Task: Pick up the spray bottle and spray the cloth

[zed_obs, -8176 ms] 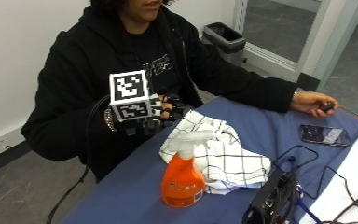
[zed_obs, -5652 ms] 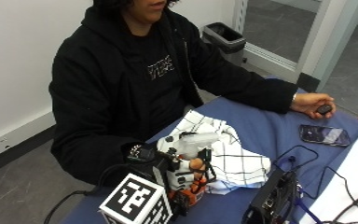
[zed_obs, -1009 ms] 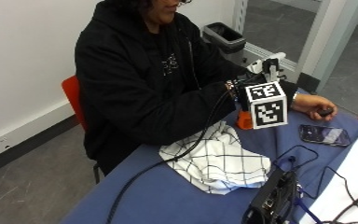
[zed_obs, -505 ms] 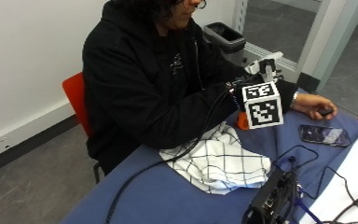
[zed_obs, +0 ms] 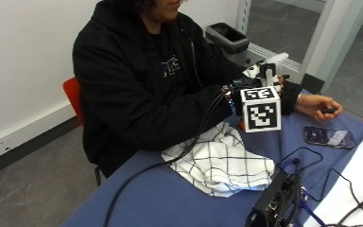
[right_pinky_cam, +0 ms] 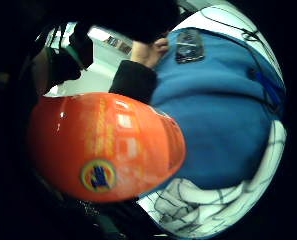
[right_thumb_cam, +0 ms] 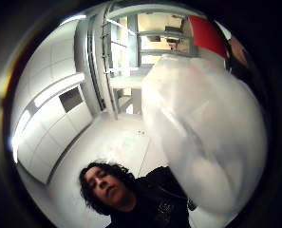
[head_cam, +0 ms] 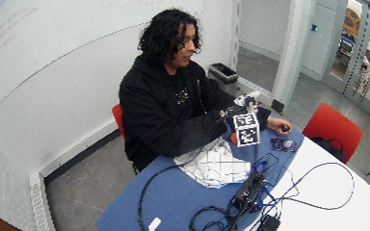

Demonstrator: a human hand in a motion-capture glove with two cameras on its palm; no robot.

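Note:
My gloved right hand [zed_obs: 234, 92] grips the spray bottle in the air above the blue table [zed_obs: 169, 203], just beyond the cloth. The bottle's white trigger head [zed_obs: 267, 65] sticks up over the hand, and the orange body is mostly hidden. In the little finger side palm view the orange body [right_pinky_cam: 103, 145] sits close against the palm. The pale sprayer head [right_thumb_cam: 197, 133] fills much of the thumb side view. The white checked cloth [zed_obs: 222, 161] lies crumpled on the table below the hand, and the wide view shows the same cloth [head_cam: 214, 163].
The bare left hand [zed_obs: 316, 105] rests on the table around a small dark thing. A phone [zed_obs: 329, 137] lies beside it. A black device [zed_obs: 276, 203] with cables sits at the near edge. A bin [zed_obs: 229, 35] stands behind and a red chair [head_cam: 329, 127] alongside.
The bottle stood on the table beside the cloth; my hand reached it, gripped it and lifted it beyond the cloth. Over the last second it has barely moved.

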